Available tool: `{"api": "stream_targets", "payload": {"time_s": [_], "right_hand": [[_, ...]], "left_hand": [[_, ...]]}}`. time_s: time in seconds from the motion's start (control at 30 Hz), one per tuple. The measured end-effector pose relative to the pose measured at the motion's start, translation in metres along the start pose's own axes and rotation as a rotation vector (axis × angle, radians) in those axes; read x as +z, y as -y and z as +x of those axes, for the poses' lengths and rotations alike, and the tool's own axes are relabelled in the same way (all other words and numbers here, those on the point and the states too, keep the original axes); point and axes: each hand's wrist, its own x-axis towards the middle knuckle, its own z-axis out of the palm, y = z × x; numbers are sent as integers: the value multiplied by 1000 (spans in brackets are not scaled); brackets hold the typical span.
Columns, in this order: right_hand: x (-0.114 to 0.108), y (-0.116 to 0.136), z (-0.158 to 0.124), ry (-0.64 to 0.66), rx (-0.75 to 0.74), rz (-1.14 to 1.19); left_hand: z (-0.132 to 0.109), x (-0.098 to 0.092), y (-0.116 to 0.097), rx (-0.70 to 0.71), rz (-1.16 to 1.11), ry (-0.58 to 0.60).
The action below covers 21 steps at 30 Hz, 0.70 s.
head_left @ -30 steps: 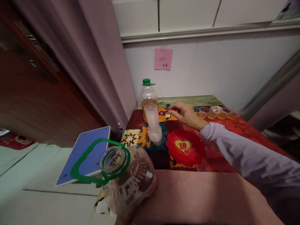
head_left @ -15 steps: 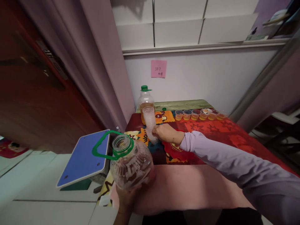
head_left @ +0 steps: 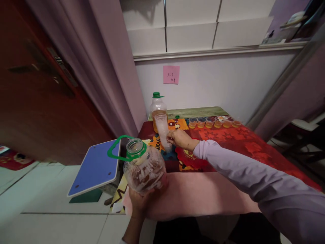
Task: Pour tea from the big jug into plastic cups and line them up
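My left hand point(head_left: 140, 200) is wrapped round the lower part of a large clear plastic jug point(head_left: 145, 173). The jug is uncapped, tilts slightly and has a green carrying handle point(head_left: 119, 157); smears or droplets mark its wall. Across the table, my right hand point(head_left: 179, 139) pinches the side of a tall leaning stack of clear plastic cups point(head_left: 162, 128), its fingertips partly hidden. Behind that stack stands a second jug point(head_left: 158, 106), green-capped and holding amber liquid. Under my right wrist lies a red scalloped mat or tray point(head_left: 186, 157).
Several clear cups point(head_left: 210, 122) with amber liquid stand in a row at the back right. A small green cap point(head_left: 177, 117) lies by the wall. A pink cloth point(head_left: 203, 189) covers the front edge. A blue-topped stool or small table point(head_left: 95, 169) stands at the left.
The view has shifted slightly, and the held jug sits a little higher in it. My right hand stays by the cup stack, its fingers slightly moved.
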Motion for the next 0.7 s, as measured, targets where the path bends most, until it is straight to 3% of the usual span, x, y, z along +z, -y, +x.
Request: {"api": "stream_targets", "payload": {"time_s": [0.17,0.27,0.37,0.5,0.7], "right_hand": [[1,-9,-7,-261,-40,160],[-12,-14,-21,-488,-80,209],[-28,-19,-44,-625,-64,224],[-29,-33,-85,-570,14,163],[8,-62,-133,-303,215,25]], "left_hand": [[6,-2,-13,-75,-49,-2],[7,-3,-19,-88,-71,-3],[6,-1,-24,-107,-139,-54],[6,1,-30,-128,-172,-89],[7,0,-37,-106,-156,-10]]}}
